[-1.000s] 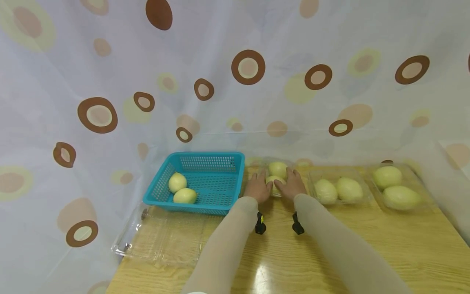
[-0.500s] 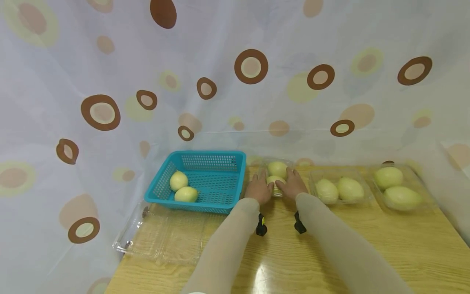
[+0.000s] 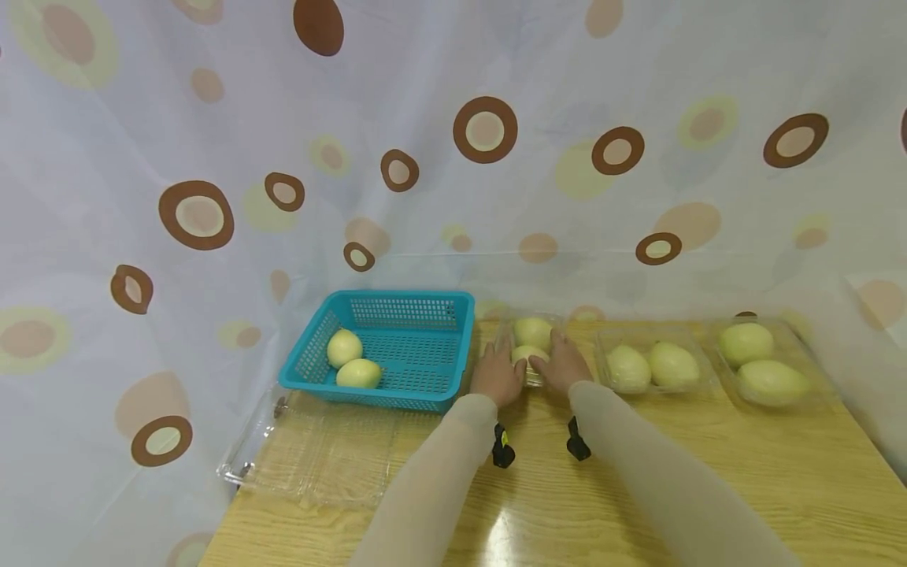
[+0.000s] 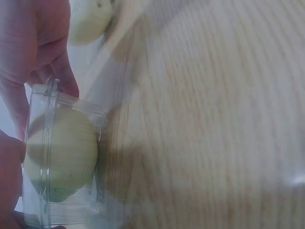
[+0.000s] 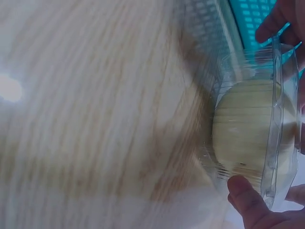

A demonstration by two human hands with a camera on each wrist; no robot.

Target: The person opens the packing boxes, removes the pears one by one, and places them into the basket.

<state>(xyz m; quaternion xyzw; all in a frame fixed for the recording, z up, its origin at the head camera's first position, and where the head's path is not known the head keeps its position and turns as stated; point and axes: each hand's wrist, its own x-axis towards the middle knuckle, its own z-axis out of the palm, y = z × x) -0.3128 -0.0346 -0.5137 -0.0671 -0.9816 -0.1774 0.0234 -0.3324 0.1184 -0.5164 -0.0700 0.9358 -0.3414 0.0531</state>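
A clear plastic clamshell box holding two pale yellow melons stands on the table between both hands. My left hand grips its left side, and my right hand grips the right side. Seen from the right wrist, the lid lies over the melon, and a right-hand digit presses the near corner. In the left wrist view, the left hand touches the lid rim, while the right hand holds the opposite end. Some fingertips are hidden behind the box.
Left of the hands, a blue basket contains two melons. An open clear clamshell lies in front of it. Two more boxes, each with two melons, stand to the right: one nearer, one farther. A patterned curtain hangs behind.
Both hands and the filled box have shifted slightly toward me in the last half second. The basket and other boxes have stayed put.
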